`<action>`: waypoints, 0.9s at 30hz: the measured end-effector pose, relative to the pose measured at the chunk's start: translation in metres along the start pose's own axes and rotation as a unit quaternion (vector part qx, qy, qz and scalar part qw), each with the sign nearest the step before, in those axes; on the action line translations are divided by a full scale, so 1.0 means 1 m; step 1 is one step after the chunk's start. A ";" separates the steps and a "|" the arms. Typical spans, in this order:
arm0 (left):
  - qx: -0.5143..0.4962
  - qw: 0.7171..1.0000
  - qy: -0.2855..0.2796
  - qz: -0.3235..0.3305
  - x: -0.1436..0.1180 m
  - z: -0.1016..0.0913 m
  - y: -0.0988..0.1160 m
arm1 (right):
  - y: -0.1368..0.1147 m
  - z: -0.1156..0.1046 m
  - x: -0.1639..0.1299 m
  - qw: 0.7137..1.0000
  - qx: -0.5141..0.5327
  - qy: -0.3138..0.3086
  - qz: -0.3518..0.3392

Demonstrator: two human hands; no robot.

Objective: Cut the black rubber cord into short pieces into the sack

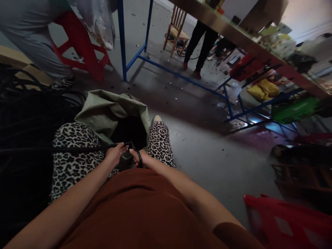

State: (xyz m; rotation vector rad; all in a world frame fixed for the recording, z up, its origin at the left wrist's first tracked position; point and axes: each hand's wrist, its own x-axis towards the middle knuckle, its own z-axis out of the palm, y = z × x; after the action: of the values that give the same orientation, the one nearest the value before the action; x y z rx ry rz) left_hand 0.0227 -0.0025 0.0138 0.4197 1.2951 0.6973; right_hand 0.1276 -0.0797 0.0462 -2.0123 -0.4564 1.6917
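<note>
So over at 9 o'clock there's a dark heap of black cables [23,114], pretty murky, can't make out single strands. A black cable [77,149] runs out of that side straight across the left knee of the leopard-print trousers [70,152] and into the left hand [114,154], which is closed around it, fingers curled over the top. Just right of that, the right hand [142,158] is clamped on the same cable too, where it bends into a little loop over the back of the fingers. The two hands sit close together, nearly touching, right at the middle of the view above the lap. Behind them toward 12 o'clock is an open green woven sack [109,109] sitting between the knees, its inside dark, and the cable's bend hangs right at its mouth. Up at 10 o'clock there's a red stool [83,48] with someone in grey trousers beside it. At 1 o'clock a blue metal frame [166,67] holds up a long workbench [233,33], with a wooden chair [177,29] and another person's dark-trousered legs [201,45] behind it. Down at 4 o'clock there's a red plastic crate [285,221] on the grey floor, well apart from the hands.
</note>
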 end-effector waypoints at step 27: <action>-0.025 0.997 -0.052 0.057 -0.003 0.002 0.004 | 0.011 -0.003 -0.004 0.997 0.045 -0.059 0.015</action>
State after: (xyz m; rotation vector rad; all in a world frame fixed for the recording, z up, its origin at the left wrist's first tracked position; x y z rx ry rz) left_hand 0.0231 -0.0012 0.0188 0.4850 1.1594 0.7918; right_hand 0.1294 -0.0918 0.0439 -1.8710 -0.3839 1.8219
